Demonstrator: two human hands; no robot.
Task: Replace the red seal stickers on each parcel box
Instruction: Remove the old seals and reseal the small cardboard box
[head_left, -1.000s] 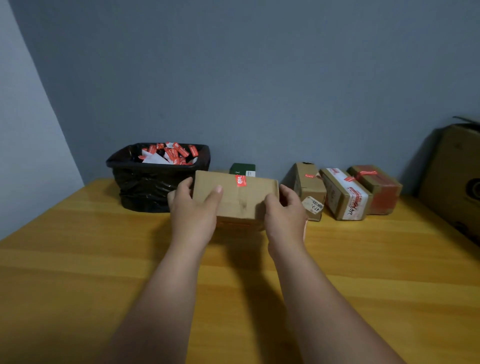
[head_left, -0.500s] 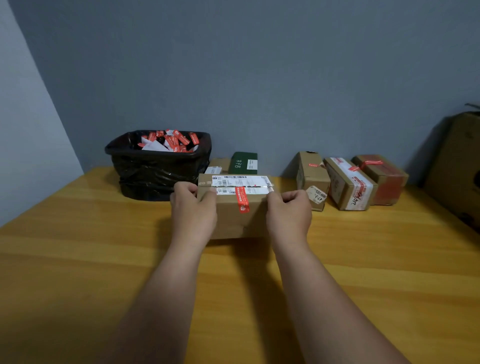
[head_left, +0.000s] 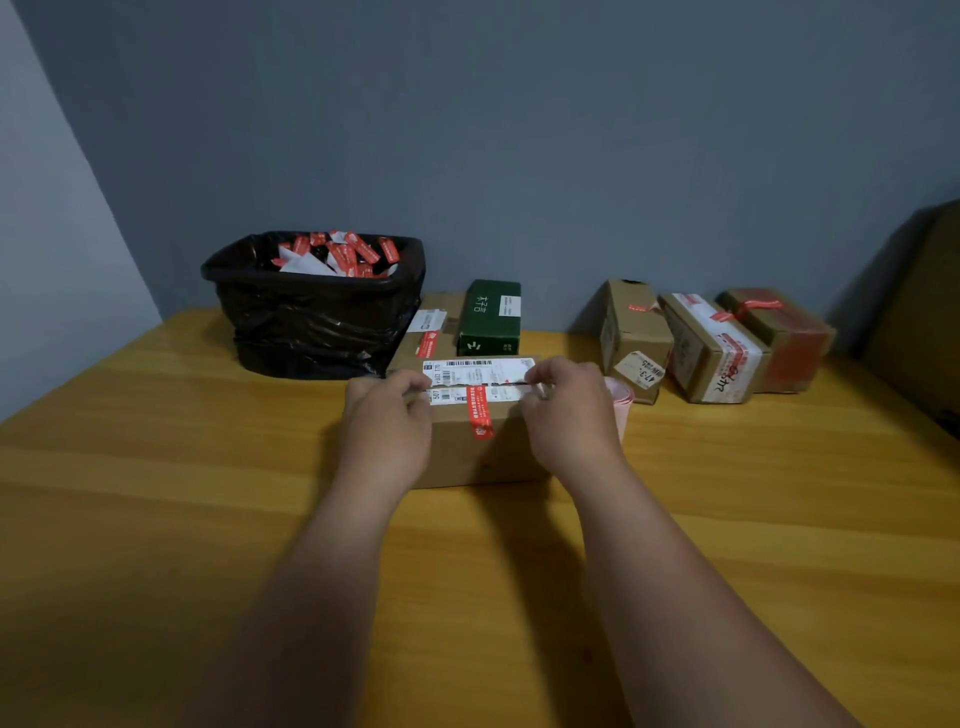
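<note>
A box (head_left: 475, 452) with a red seal (head_left: 480, 417) over its front top edge is set on the desk (head_left: 156, 493), mid-frame. Its top corners are pinched by the left hand (head_left: 387, 421) and right hand (head_left: 569, 410), each grip closed on the box. A sticker-filled bin (head_left: 311, 306) is seen behind, further parcels (head_left: 711, 343) to the right.

Matt cardboard parcel box (head_left: 483, 447), glossy wooden table (head_left: 156, 519), crinkled shiny plastic bin liner (head_left: 311, 322).

Both bare forearms reach forward to the box (head_left: 467, 447). The left hand (head_left: 387, 415) grips its left end, the right hand (head_left: 566, 410) its right end, fingers curled over the top edge.
</note>
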